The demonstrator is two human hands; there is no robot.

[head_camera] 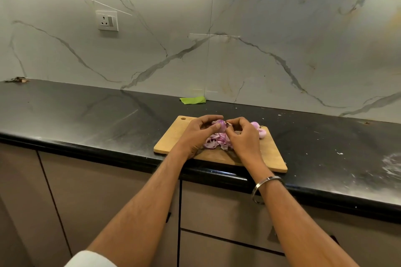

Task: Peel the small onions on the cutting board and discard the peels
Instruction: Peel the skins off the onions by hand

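A wooden cutting board (273,156) lies at the front edge of the black counter. Above it my left hand (196,134) grips a small purple onion (221,125) between fingers and thumb. My right hand (243,136) pinches a strip of its skin (229,123) at the onion's right side. Beneath my hands, a pile of purple peels (213,142) sits on the board. Two peeled onions (259,129) lie at the board's far right, partly hidden behind my right hand.
The black counter (86,115) stretches left and right, with white smears (390,165) at the right. A green scrap (193,100) lies against the marble backsplash behind the board. A wall socket (107,20) sits upper left. Cabinet fronts run below the counter edge.
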